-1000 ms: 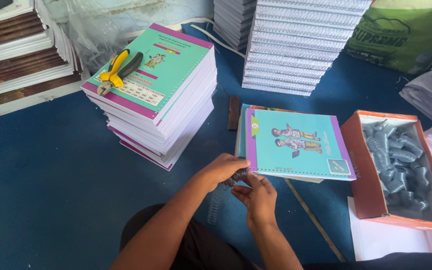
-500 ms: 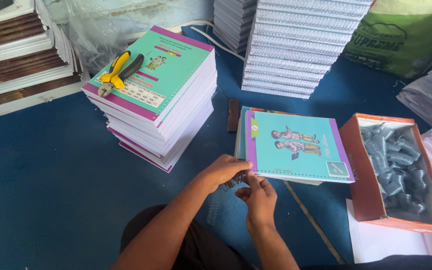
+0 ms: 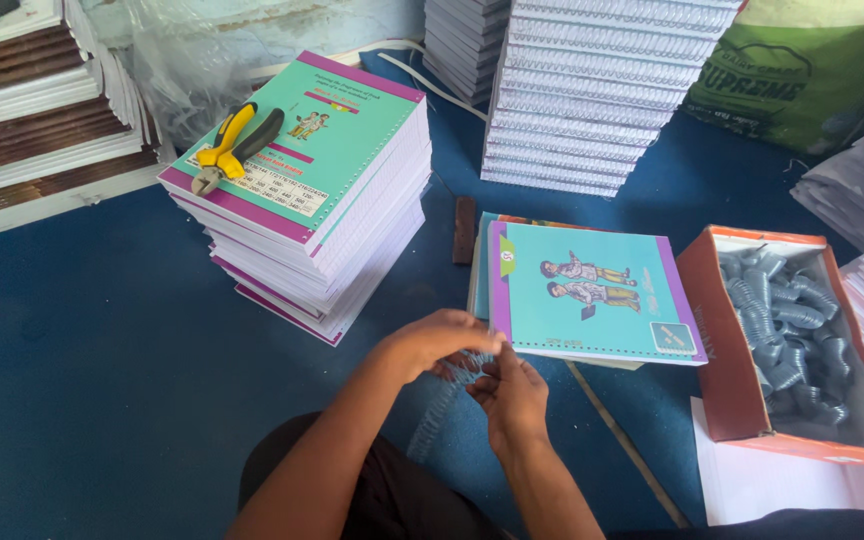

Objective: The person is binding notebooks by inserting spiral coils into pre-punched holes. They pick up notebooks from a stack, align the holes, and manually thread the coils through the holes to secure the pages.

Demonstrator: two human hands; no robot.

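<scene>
**Both hands on wire coil at booklet edge**

My left hand (image 3: pixel 439 343) and right hand (image 3: pixel 512 392) meet just in front of me, fingers pinched narrow on a silvery wire coil (image 3: pixel 449 395). Coil's upper end sits btwn my fingertips at the near left corner of the teal booklet (image 3: pixel 592 292); rest of coil trails down toward my lap, over the blue floor cloth (image 3: pixel 82 360). Coil blurred; can't tell if it is threaded into the booklet's edge.

Booklet lies flat on a short pile, cover up, purple strip along its left edge, just beyond my hands.

Surroundings:
- Left of it: taller stack of booklets (image 3: pixel 322 220), w/ yellow-handled pliers (image 3: pixel 235 145) lying on top.
- Right: orange cardboard box (image 3: pixel 717 330), open, full of grey coils.
- Far side: high stack of bound books (image 3: pixel 592 95), spines toward me; green sack (image 3: pixel 802 70) beside it.
- Small dark block (image 3: pixel 464 230) on cloth btwn the two piles.
</scene>
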